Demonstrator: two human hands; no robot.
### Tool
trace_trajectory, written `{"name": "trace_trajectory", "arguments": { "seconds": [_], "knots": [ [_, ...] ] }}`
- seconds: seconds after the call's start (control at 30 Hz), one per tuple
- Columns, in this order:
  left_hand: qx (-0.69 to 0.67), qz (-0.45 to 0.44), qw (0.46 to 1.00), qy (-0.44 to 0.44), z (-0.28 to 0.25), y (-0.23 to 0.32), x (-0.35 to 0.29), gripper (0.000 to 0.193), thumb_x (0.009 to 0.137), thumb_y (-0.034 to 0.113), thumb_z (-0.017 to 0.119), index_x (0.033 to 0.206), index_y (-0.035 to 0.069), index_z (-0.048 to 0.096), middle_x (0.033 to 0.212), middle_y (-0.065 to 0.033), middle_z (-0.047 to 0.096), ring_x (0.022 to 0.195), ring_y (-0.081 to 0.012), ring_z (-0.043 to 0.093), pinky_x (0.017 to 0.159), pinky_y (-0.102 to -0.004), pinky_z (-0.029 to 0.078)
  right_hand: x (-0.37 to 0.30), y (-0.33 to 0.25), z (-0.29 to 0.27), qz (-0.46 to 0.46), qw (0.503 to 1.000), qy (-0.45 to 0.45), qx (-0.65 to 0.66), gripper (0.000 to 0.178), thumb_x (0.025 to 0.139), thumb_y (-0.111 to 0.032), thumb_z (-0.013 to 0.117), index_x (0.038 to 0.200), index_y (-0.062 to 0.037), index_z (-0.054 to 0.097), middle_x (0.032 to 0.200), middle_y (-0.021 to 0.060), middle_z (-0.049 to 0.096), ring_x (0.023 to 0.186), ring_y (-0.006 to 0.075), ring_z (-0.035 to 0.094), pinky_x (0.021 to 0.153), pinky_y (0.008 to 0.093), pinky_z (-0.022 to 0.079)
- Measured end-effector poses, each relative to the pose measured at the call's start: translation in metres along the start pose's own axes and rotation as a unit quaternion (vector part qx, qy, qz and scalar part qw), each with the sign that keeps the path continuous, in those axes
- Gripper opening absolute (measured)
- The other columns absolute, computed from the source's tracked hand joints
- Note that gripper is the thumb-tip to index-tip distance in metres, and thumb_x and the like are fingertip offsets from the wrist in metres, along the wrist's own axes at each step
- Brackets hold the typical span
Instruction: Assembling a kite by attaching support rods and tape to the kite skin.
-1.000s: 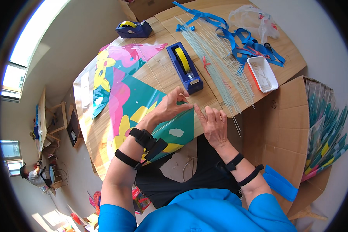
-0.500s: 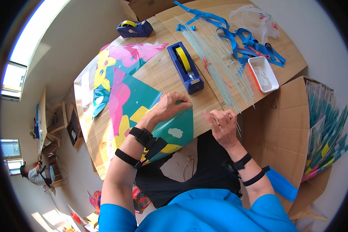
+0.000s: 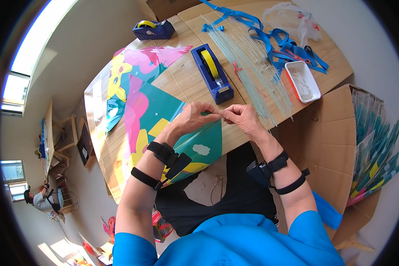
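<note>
A printed plastic sheet [image 3: 201,150], teal with pink, yellow and a white cloud, lies over the table's near edge. At its right corner, my left hand [image 3: 195,117] is closed in a pinch. A thin clear line, like a rod or a fold, runs across the sheet from these fingers. My right hand [image 3: 244,119] is pinched too, fingertips meeting the left ones at the corner; what it holds is too small to make out. Just beyond the hands stands a blue tape dispenser [image 3: 221,93] with a yellow roll.
Thin clear rods [image 3: 252,71] lie at the right, near blue ribbon [image 3: 281,44] and a white tray [image 3: 303,82]. Another tape dispenser [image 3: 153,31] stands at the back. A cardboard box [image 3: 326,133] with packed sheets is at the right. Another person [image 3: 46,199] sits far left.
My right hand has moved left and slightly away from me, from the table's front edge to my left fingertips. The left hand and sheet have hardly moved.
</note>
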State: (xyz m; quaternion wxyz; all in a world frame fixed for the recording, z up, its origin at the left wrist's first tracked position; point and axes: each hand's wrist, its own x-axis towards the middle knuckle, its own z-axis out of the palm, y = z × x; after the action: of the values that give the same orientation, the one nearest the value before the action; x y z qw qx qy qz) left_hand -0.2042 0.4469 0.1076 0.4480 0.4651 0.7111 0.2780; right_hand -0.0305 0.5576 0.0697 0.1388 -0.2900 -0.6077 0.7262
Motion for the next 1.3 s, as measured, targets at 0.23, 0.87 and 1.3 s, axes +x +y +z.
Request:
{"name": "trace_trajectory", "arguments": {
  "seconds": [0.23, 0.87, 1.3],
  "knots": [
    [0.018, 0.003, 1.000, -0.016, -0.002, -0.004, 0.006, 0.029, 0.085, 0.033, 0.071, 0.095, 0.005, 0.071, 0.089, -0.0056, 0.069, 0.087, -0.0150, 0.062, 0.081, -0.0308, 0.049, -0.006, 0.003, 0.001, -0.020, 0.998, 0.019, -0.048, 0.020, 0.084, -0.017, 0.076, 0.089, 0.0015, 0.072, 0.075, 0.0015, 0.067, 0.068, 0.0068, 0.058, 0.064, 0.0220, 0.048],
    [-0.034, -0.036, 0.990, -0.134, -0.013, -0.012, 0.023, 0.022, 0.082, 0.026, 0.075, 0.091, 0.006, 0.073, 0.089, -0.0013, 0.069, 0.083, -0.0106, 0.060, 0.075, -0.0269, 0.046, -0.005, 0.006, 0.011, 0.091, 0.991, -0.014, 0.099, 0.027, 0.083, -0.004, 0.074, 0.105, 0.0047, 0.063, 0.083, 0.0056, 0.067, 0.072, 0.0082, 0.061, 0.064, 0.0204, 0.050],
    [-0.003, -0.038, 0.991, -0.125, -0.013, -0.023, 0.032, 0.026, 0.083, 0.026, 0.075, 0.100, 0.006, 0.070, 0.089, 0.0015, 0.067, 0.084, -0.0073, 0.057, 0.073, -0.0244, 0.044, -0.002, 0.022, 0.016, 0.123, 0.992, -0.017, 0.033, 0.021, 0.089, -0.020, 0.071, 0.090, 0.0011, 0.068, 0.078, 0.0021, 0.065, 0.071, 0.0083, 0.058, 0.065, 0.0225, 0.049]
  ]
}}
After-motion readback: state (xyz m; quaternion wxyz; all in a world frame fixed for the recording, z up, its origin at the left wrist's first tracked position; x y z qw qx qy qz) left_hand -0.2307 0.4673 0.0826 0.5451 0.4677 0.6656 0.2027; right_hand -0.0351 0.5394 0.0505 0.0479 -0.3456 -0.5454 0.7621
